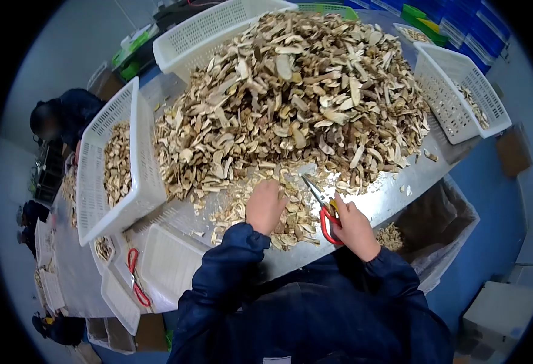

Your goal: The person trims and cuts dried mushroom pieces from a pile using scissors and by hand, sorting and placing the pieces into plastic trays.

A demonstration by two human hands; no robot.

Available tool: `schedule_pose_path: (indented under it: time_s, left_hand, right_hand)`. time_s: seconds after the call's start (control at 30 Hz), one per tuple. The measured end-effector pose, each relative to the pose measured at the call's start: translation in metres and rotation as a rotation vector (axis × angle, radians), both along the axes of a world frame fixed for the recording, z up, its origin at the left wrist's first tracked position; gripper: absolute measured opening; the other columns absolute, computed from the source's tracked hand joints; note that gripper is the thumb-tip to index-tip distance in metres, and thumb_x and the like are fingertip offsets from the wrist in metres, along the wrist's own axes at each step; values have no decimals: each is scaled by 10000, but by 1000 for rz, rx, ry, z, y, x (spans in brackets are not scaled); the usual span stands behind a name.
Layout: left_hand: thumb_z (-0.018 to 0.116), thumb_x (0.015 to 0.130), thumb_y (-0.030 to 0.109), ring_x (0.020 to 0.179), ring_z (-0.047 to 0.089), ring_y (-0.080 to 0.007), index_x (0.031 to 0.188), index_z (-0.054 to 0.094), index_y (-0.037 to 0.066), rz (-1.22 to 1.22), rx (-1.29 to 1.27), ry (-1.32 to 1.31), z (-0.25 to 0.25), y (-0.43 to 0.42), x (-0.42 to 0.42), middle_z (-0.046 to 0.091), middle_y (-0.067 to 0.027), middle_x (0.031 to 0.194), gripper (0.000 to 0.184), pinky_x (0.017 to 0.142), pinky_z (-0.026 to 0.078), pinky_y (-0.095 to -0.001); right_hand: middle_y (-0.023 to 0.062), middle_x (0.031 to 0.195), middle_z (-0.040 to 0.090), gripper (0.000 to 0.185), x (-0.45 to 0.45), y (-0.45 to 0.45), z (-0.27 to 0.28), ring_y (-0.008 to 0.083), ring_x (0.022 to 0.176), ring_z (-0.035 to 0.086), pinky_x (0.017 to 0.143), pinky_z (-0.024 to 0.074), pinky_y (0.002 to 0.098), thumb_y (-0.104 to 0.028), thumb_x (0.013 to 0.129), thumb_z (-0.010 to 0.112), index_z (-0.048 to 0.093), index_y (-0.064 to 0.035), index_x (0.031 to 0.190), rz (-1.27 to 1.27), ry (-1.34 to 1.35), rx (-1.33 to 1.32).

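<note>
My right hand (355, 229) grips a pair of scissors with red handles (325, 225). Their metal blades point up and left, toward the foot of a large heap of dried mushroom slices (303, 91). A bit of yellow shows by the scissors' pivot, next to my fingers. My left hand (266, 207) rests with curled fingers among smaller loose slices (294, 224) near the table's front edge. Its fingertips are turned down, so whatever they hold is hidden.
White baskets of slices stand at left (134, 176) and right (457, 91). A second red-handled pair of scissors (134, 276) lies by a white tray (172, 258). Below the metal table (421, 173) is a lined bin (445, 212). Co-workers (75, 112) are at left.
</note>
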State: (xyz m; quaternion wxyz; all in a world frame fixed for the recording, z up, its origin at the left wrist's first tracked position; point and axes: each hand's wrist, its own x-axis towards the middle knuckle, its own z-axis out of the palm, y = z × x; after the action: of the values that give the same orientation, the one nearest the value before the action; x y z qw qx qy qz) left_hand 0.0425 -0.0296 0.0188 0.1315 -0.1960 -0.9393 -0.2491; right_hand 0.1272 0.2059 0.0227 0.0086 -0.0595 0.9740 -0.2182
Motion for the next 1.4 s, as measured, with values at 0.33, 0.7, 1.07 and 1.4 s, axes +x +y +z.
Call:
schedule_pose_path:
  time_s: [0.33, 0.7, 1.07, 1.4]
  left_hand:
    - [550, 955, 174, 667, 564, -108, 1090, 600, -45, 122, 947, -1095, 10, -23, -25, 639, -68, 846, 262, 562, 433, -246]
    - [557, 934, 85, 816, 634, -157, 1214, 563, -13, -57, 678, -1109, 34, 8, -8, 641, -68, 975, 297, 770, 516, -251]
    - [606, 848, 108, 883, 575, -366, 1064, 630, 5, 3, -102, -152, -11, -18, -67, 589, -179, 947, 240, 779, 471, -409]
    - [468, 980, 145, 729, 567, -81, 1176, 517, 67, 77, 1079, -965, 21, -14, -31, 597, -38, 838, 216, 574, 439, -208]
  right_hand:
    - [214, 779, 610, 614, -15, 19, -11, 340, 719, 635, 663, 498, 403, -140, 778, 693, 445, -10, 1324, -76, -58, -677]
    - [151, 768, 601, 620, -9, 32, 19, 322, 700, 615, 659, 485, 345, -281, 793, 749, 452, -50, 1285, 21, -223, -944]
    - [9, 739, 536, 464, 17, 2, -28, 99, 646, 538, 619, 443, 228, -326, 919, 594, 499, -21, 1256, -331, -26, -1473]
    - [29, 632, 511, 438, 24, 3, -16, 100, 574, 536, 562, 429, 255, -221, 874, 659, 501, -13, 1225, -153, -99, -1065]
